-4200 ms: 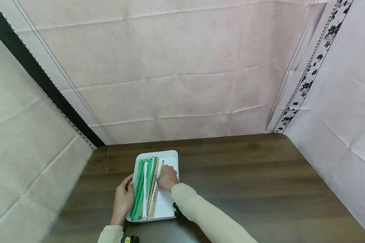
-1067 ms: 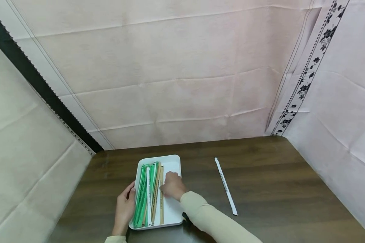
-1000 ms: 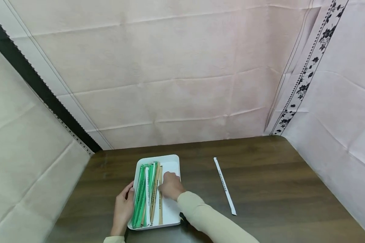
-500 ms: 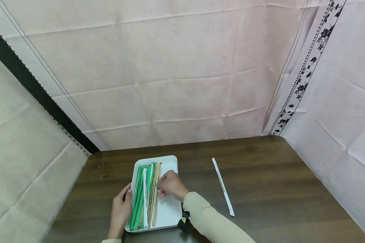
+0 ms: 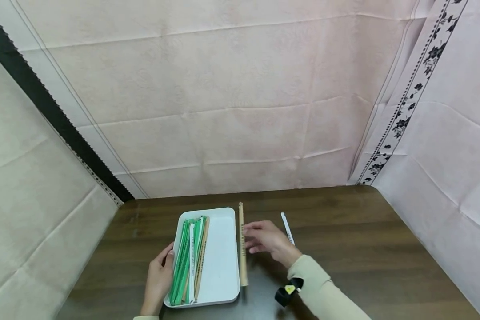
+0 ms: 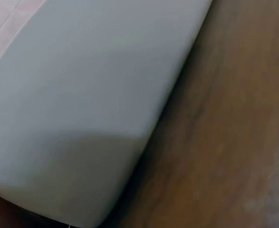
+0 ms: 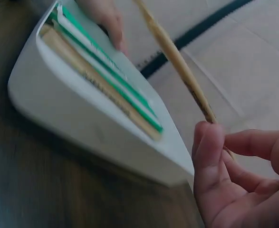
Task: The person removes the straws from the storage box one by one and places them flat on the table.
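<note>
My right hand (image 5: 268, 240) pinches a brown paper-wrapped straw (image 5: 243, 249) between thumb and fingers. The straw is just right of the white tray (image 5: 224, 262), and the right wrist view shows printing on its wrapper (image 7: 175, 59). My left hand (image 5: 158, 275) holds the tray's left side, its thumb and fingertips at the rim. Inside the tray, along the left, lie green-wrapped straws (image 5: 181, 262), a white-wrapped one (image 5: 191, 262) and brown-wrapped ones (image 5: 202, 260). The left wrist view is filled mostly by the tray's outer wall (image 6: 91, 85).
Another white-wrapped straw (image 5: 287, 227) lies on the wooden table (image 5: 344, 249) to the right, partly hidden behind my right hand. Pale cloth (image 5: 240, 111) hangs behind the table and along both sides.
First a white-wrapped straw came to lie on the table at right. Then my right hand took a brown-wrapped straw out of the tray and moved right. My left hand stays at the tray.
</note>
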The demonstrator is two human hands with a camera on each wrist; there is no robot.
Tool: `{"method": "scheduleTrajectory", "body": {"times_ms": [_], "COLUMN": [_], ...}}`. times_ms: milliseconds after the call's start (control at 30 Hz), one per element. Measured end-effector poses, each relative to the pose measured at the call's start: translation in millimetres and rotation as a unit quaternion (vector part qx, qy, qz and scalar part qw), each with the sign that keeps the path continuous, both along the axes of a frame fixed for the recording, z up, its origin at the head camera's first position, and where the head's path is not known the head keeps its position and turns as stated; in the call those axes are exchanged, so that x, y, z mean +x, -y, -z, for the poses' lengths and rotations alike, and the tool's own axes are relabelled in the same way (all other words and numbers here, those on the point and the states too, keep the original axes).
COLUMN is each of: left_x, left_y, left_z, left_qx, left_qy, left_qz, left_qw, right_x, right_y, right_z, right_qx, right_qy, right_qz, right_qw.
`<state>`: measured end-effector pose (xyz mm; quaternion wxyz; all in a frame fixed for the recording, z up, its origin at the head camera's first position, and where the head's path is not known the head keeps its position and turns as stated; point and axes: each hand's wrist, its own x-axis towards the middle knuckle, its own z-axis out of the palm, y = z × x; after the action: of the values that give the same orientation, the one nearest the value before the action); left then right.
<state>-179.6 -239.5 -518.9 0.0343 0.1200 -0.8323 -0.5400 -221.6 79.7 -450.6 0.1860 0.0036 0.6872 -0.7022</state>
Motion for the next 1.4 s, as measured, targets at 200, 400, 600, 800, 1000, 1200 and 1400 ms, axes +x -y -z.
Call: {"method": "scheduleTrajectory", "body": {"times_ms": [200, 400, 600, 800, 1000, 1200, 1400], "left_x": [-4.3, -3.8, 0.9, 2.5, -1.9, 0.5, -1.2], "left_y": [-2.7, -3.5, -1.2, 2.1, 1.6, 3.3, -0.1], "left_z": [1.8, 1.2, 2.1, 1.2, 1.7, -0.4, 0.1], "left_qx": [0.000, -0.005, -0.013, -0.017, -0.025, -0.023, -0.009], "left_qy": [-0.009, -0.006, 0.019, 0.018, 0.007, 0.010, 0.001], "left_qz": [-0.001, -0.004, -0.008, -0.009, -0.005, -0.009, -0.009], "left_qw": [1.0000, 1.0000, 0.9997, 0.9997, 0.9997, 0.9996, 0.9999], "right_x": [-3.9, -11.7, -6.1, 1.3, -0.1, -0.9, 1.9], "right_y": [-62.3, -119.0, -158.6, -172.1, -171.3, -166.2, -165.2], "right_z": [5.1, 9.8, 18.8, 31.1, 34.8, 36.2, 22.8], "right_qx": [0.013, 0.040, 0.103, 0.150, 0.165, 0.159, 0.139], "right_qy": [0.011, 0.008, -0.008, -0.015, -0.032, -0.030, -0.033], "right_qz": [0.049, 0.061, 0.051, 0.051, 0.046, 0.053, 0.059], "right_qw": [0.999, 0.997, 0.993, 0.987, 0.985, 0.985, 0.988]}}
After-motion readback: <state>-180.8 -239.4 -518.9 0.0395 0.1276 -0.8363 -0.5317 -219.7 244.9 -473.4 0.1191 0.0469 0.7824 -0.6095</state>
